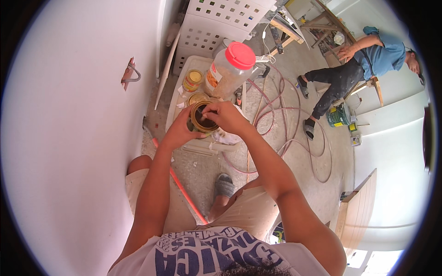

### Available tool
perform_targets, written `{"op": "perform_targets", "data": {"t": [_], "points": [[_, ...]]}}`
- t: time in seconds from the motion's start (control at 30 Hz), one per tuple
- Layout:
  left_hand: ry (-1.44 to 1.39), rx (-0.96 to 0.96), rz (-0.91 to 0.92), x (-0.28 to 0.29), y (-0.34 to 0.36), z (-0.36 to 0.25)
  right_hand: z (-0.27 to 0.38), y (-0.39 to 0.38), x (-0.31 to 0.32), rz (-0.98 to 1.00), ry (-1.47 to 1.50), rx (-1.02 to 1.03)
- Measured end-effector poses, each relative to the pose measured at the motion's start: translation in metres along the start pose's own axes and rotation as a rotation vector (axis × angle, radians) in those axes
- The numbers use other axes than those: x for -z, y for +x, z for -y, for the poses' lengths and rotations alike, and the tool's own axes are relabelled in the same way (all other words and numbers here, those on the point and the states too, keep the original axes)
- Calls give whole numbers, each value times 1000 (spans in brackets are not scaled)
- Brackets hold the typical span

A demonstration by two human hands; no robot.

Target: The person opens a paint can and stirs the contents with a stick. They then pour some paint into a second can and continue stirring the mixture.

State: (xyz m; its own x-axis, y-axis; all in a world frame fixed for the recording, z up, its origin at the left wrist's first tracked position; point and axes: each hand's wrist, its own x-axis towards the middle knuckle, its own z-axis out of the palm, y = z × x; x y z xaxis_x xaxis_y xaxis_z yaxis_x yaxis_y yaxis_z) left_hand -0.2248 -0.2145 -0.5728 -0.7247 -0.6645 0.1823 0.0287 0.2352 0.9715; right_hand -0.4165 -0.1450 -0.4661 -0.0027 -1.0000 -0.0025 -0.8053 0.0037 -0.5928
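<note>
A person squats beside a white wall, over a low white tray [177, 103] on the floor. The left hand [177, 133] wraps its grip around the side of an open round tin [203, 118] at the tray's near edge, steadying it upright. The right hand [225, 116] reaches over the rim, fingers pinched closed on something small and dark, too small to identify. Behind stand a small yellow-lidded jar [192, 79] and a large red-lidded plastic jar [230, 69]. Pink hoses [294, 133] loop across the floor.

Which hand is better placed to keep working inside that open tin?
Right. The right hand is over the open tin, its fingers pinched at the mouth. The left hand grips the tin's side, steadying it.
</note>
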Motion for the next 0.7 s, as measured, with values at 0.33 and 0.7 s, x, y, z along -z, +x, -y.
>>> {"op": "perform_targets", "data": {"t": [0.33, 0.7], "points": [[-15, 13, 3, -1, 0, -3, -3, 0, -5, -146, 95, 41], [-31, 19, -5, -1, 0, -1, -10, -1, -1, -26, -145, -16]]}}
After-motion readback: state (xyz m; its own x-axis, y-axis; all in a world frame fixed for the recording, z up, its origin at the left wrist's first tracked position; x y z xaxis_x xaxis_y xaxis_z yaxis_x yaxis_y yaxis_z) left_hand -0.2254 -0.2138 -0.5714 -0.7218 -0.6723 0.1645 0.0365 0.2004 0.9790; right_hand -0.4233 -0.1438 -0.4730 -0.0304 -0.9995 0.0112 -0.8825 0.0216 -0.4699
